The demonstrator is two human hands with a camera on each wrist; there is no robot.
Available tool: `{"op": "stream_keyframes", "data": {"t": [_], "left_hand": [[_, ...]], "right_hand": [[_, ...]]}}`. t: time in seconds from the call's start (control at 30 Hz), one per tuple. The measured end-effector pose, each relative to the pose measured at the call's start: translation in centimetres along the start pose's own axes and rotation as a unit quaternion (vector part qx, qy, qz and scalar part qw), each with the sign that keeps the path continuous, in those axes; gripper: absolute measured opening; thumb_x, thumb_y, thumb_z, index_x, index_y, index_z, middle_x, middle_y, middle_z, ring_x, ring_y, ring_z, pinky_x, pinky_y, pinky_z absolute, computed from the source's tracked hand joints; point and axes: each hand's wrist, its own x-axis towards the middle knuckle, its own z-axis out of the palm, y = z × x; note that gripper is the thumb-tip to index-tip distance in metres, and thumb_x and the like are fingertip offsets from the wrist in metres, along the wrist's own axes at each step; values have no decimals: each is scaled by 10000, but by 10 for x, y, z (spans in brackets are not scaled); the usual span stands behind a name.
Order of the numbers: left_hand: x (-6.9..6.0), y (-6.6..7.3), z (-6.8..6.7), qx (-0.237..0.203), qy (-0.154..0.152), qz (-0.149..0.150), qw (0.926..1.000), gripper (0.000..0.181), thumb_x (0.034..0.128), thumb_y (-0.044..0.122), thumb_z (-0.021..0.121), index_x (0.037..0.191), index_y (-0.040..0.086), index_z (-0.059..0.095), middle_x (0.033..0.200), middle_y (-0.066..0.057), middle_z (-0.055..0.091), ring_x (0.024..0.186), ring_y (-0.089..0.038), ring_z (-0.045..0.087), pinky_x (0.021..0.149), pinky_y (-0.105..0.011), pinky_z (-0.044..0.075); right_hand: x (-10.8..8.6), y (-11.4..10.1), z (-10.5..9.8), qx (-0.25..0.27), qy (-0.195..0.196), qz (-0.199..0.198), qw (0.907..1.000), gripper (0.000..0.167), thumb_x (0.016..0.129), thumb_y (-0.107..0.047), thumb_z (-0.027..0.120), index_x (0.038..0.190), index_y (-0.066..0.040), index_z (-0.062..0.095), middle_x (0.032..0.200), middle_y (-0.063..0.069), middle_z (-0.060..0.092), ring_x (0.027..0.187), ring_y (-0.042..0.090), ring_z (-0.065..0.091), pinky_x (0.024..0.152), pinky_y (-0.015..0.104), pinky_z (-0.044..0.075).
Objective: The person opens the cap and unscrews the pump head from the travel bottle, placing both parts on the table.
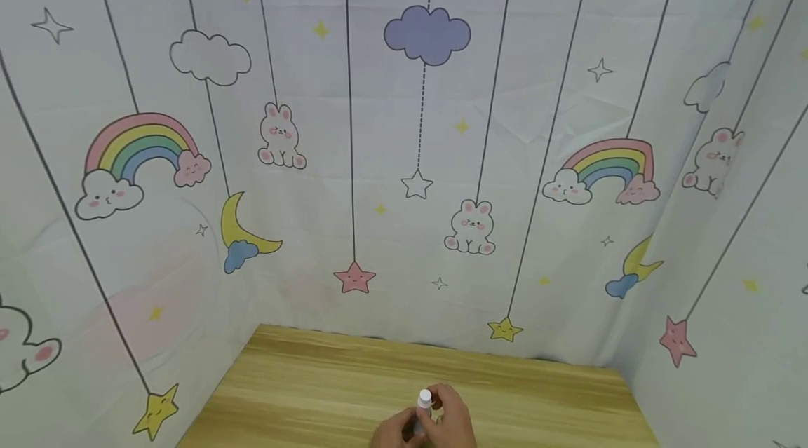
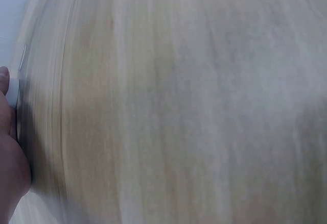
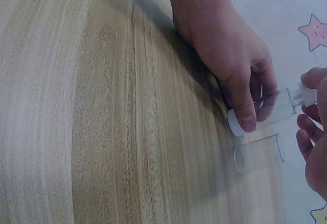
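Observation:
A small clear bottle (image 3: 281, 104) with a white base (image 3: 235, 123) is held between both hands. My left hand (image 3: 232, 55) grips its body near the base, thumb on one side and fingers on the other. At the other end, the fingers of my right hand (image 3: 318, 142) pinch the white top (image 3: 308, 95). Screw threads show between that top and the bottle's shoulder. A clear cylindrical cover (image 3: 259, 153) stands on the table beside the bottle. In the head view, the white top (image 1: 425, 397) points upward between the hands. The left wrist view catches only part of a hand (image 2: 13, 163).
The wood-grain table (image 1: 315, 378) runs back to a white curtain (image 1: 303, 224) printed with rainbows, clouds, stars and rabbits. The same fabric encloses the left and right sides.

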Motion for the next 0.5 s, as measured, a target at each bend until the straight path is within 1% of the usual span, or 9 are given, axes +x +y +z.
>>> {"op": "stream_keyframes", "data": {"t": [0.07,0.13,0.3,0.4,0.5], "left_hand": [[0,1,0,8,44,44,10000,357,939,287,822,1242,114,749,1060,-3,786,909,-76,717,761,-328,600],[0,1,0,-1,54,27,10000,357,937,291,823,1240,117,750,1053,2,786,901,-64,709,756,-319,595],[0,1,0,-36,72,33,10000,377,942,310,818,1255,111,749,1060,3,787,903,-59,709,753,-308,593],[-1,1,0,-93,60,43,9999,391,951,318,813,1269,100,746,1063,-3,787,896,-78,721,739,-306,593],[-1,1,0,-104,-10,-45,9999,405,960,313,805,1283,80,735,1063,-11,783,891,-94,724,734,-310,592]], "right_hand": [[1,-1,-1,33,15,-31,10000,214,904,-173,840,1057,-130,697,963,-77,623,828,92,567,709,267,506],[1,-1,-1,34,25,-75,10000,212,907,-170,841,1058,-126,698,966,-72,627,829,102,574,707,269,510],[2,-1,-2,110,-56,124,9998,237,906,-189,842,1078,-118,696,981,-55,635,853,97,569,705,262,496],[2,-2,-2,154,-89,241,9996,252,905,-193,842,1090,-111,690,985,-44,637,866,109,569,705,261,486],[2,-5,-4,210,-81,275,9994,268,908,-187,835,1108,-97,682,986,-26,637,873,126,572,696,259,479]]}}
